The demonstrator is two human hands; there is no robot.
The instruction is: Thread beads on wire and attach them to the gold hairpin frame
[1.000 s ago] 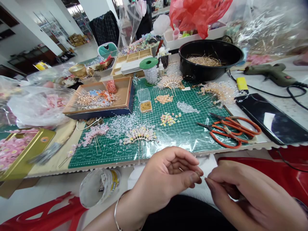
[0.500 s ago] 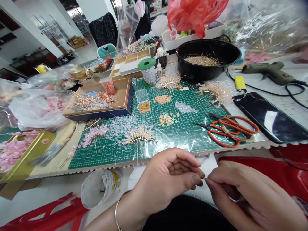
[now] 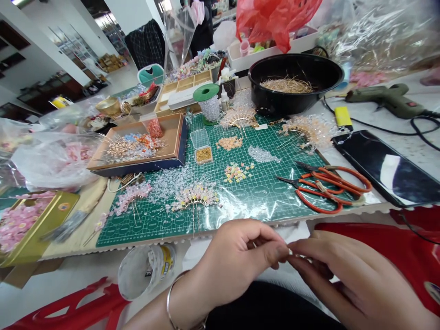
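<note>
My left hand [image 3: 247, 256], with a silver bangle [image 3: 169, 300] at its wrist, is closed in a pinch in front of the table edge. The fingertips of my right hand [image 3: 343, 270] meet it, also pinched. A tiny pale speck shows between the two sets of fingertips; its kind is too small to tell. Beyond the hands, on the green cutting mat [image 3: 247, 201], lie a beaded hair comb [image 3: 195, 197], a pink hair comb [image 3: 132, 197], pastel beads [image 3: 238, 172], clear beads [image 3: 263, 154] and peach beads [image 3: 229, 143].
Orange-handled scissors [image 3: 323, 195] and a phone [image 3: 388, 167] lie right. Behind are a black basin [image 3: 295, 98], a glue gun [image 3: 388, 98], a green spool [image 3: 205, 92] and a small box of gold beads [image 3: 204, 155]. Left stand a cardboard tray [image 3: 172, 146] and a gold tin [image 3: 63, 208].
My right hand has moved left, bringing its fingertips against those of my left hand. A pale speck now shows there. The view has shifted slightly.
</note>
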